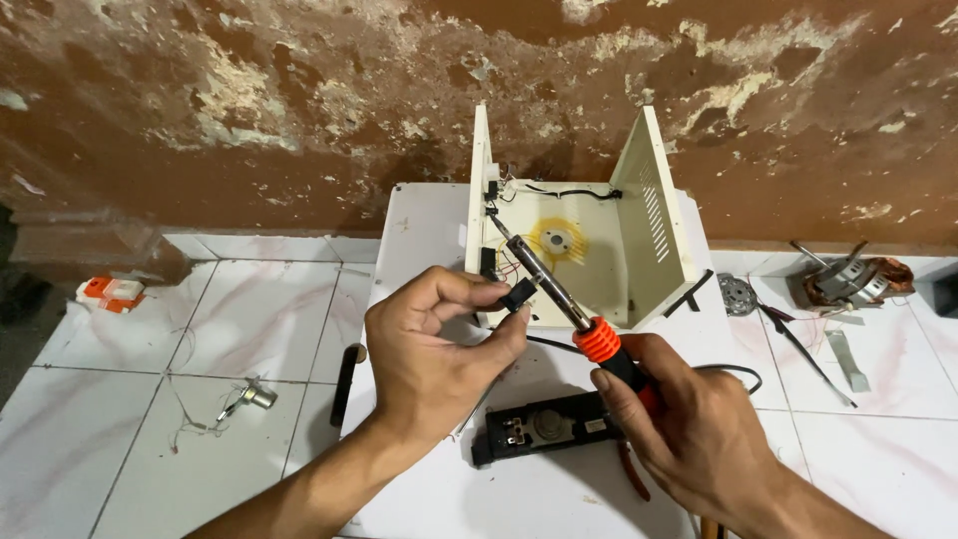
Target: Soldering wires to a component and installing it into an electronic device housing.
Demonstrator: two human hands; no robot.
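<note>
My right hand (689, 424) grips a soldering iron (559, 294) by its orange and black handle. Its metal shaft points up and left, tip near the wires inside an open cream metal casing (654, 215). My left hand (434, 344) pinches a small black component (518, 295) between thumb and forefinger, right beside the iron's shaft. Thin wires run from that component toward the casing. The casing stands on a white board (424, 225) with a yellow ring on its inner floor.
A black rectangular part with a knob (544, 429) lies on the board below my hands. On the tiled floor: a small metal part with wires (254, 397) at left, an orange-and-white box (112, 292) far left, a motor (848, 279) and metal strips at right.
</note>
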